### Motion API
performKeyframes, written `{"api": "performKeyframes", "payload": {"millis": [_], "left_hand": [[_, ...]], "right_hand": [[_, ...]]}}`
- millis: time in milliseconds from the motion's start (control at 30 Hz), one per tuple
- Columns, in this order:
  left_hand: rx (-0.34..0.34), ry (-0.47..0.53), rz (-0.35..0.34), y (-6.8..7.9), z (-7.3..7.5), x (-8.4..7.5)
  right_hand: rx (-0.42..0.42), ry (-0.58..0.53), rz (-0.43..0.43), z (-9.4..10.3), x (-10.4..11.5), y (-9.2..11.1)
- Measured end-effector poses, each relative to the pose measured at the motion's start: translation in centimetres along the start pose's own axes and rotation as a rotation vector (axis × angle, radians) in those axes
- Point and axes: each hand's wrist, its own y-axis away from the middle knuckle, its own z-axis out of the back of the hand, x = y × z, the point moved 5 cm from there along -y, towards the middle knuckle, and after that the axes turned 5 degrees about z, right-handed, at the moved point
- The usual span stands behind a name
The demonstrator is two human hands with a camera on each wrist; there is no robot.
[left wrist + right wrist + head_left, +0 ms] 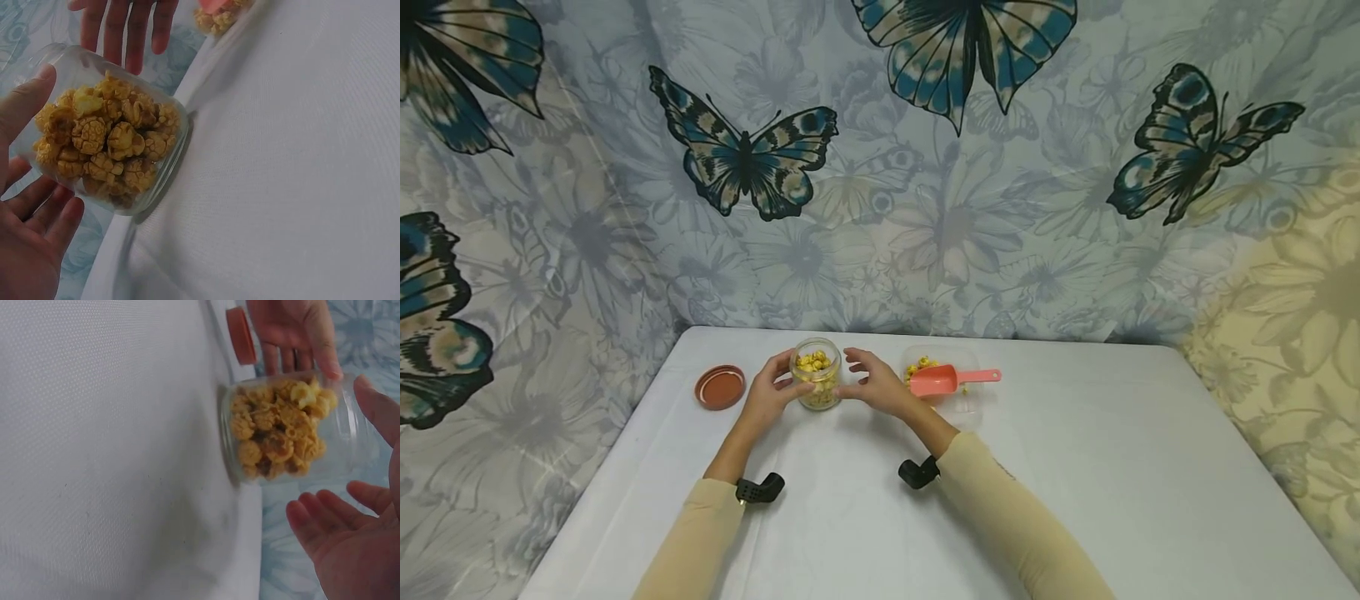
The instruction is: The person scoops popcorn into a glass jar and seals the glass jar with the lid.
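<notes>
A glass jar (pixel 818 392), its top uncovered, stands upright on the table with caramel popcorn (pixel 106 134) inside. My left hand (pixel 769 393) holds the jar from its left side, thumb on the near face and fingers toward the back. On the other side, my right hand (pixel 876 385) has its thumb at the glass near the rim. The fingers (pixel 331 515) of that hand are spread and stand apart from the jar.
Left of the jar lies a round reddish-brown lid (pixel 720 387). To the right, a coral scoop (pixel 943 381) rests on a clear plastic container (pixel 966 408) with more popcorn (pixel 922 364). A white cloth covers the table (pixel 1075 467); butterfly-printed fabric (pixel 955 250) hangs behind.
</notes>
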Motion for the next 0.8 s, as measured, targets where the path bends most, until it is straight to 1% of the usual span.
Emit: {"api": "performKeyframes", "payload": {"millis": [100,367,500,667,800], "left_hand": [[0.003,0.012,0.001,0.0,0.1,0.2],[0.025,0.020,0.005,0.0,0.6,0.3],[0.024,0.009,-0.013,0.2,0.9,0.4],[-0.008,-0.029,-0.038,0.3,1.4,0.4],[-0.001,-0.042,-0.031,0.1,1.5,0.7]], "right_hand": [[0.006,0.012,0.004,-0.4,0.1,-0.2],[-0.012,0.009,0.031,-1.3,0.3,-1.4],[-0.023,-0.009,0.044,-2.1,0.0,-2.0],[-0.061,-0.010,0.023,-2.7,-0.6,-2.6],[-0.083,-0.004,-0.001,-3.0,-0.9,-2.7]]}}
